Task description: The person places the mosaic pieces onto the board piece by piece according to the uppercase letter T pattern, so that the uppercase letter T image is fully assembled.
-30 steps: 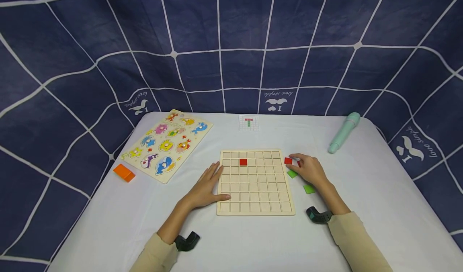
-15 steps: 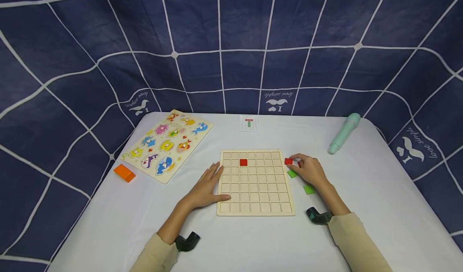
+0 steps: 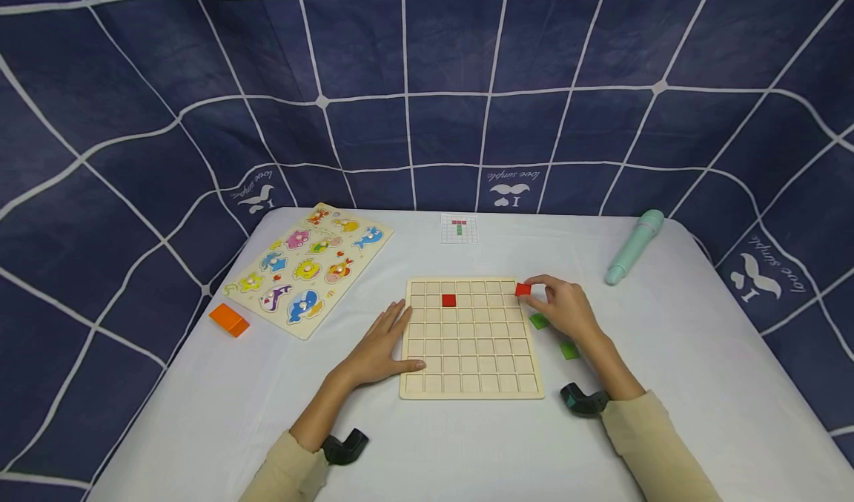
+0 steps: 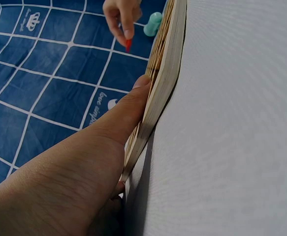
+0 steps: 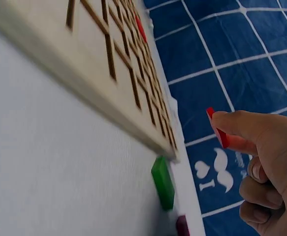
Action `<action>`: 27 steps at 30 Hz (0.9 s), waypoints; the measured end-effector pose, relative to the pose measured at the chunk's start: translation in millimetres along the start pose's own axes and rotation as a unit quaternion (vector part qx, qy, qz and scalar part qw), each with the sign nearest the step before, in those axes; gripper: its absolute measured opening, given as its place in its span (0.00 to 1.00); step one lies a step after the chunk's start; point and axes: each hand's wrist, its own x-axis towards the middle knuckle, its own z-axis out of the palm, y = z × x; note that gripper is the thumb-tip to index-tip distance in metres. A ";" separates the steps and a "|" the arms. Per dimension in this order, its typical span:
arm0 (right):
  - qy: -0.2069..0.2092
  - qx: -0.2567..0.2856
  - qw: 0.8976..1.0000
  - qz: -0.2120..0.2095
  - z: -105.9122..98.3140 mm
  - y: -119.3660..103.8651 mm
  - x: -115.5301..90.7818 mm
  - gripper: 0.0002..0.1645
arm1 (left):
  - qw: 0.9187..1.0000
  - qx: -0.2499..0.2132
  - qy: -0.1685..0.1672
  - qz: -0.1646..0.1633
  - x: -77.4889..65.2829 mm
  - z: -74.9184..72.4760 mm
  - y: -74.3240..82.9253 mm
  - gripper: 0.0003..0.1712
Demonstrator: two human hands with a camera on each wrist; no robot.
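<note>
A pale wooden grid board (image 3: 468, 348) lies on the white table. My left hand (image 3: 375, 350) rests along its left edge, fingers straight and thumb laid over the border. In the board's second row sits a red square tile (image 3: 449, 300). My right hand (image 3: 567, 311) pinches another red tile (image 3: 523, 289) between thumb and fingertip. That tile overlaps the upper right border in the head view; the right wrist view shows it tilted and raised above the table. Two green tiles (image 3: 539, 321) lie right of the board. A dark red piece (image 5: 182, 225) shows beyond a green one in the right wrist view.
A card with a red and green T pattern (image 3: 459, 229) lies behind the board. At the left are an animal peg puzzle (image 3: 320, 268) and an orange block (image 3: 230, 319). A mint-green cylinder (image 3: 634, 248) lies at the back right. A dark blue grid cloth (image 3: 427, 131) hangs behind.
My right hand has lifted the red tile from beside the board and carried it slightly left, to the board's upper right border. My left hand has stayed in place.
</note>
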 end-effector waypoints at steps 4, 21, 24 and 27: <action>-0.002 0.017 1.000 -0.017 3.4 -16.8 4.0 0.18 | 1.000 0.001 -0.001 -0.001 -0.3 -0.3 0.3 0.62; -0.027 0.049 0.998 -0.038 56.2 -60.2 22.2 0.19 | 1.000 0.001 -0.002 -0.004 -1.2 -1.3 2.0 0.62; -0.035 0.046 0.998 -0.034 62.6 -59.9 21.9 0.19 | 1.000 -0.001 0.001 -0.002 -1.3 -1.5 2.1 0.61; -0.047 0.043 0.998 -0.025 67.2 -58.2 20.8 0.19 | 1.000 -0.002 0.002 -0.002 -1.4 -1.3 1.8 0.61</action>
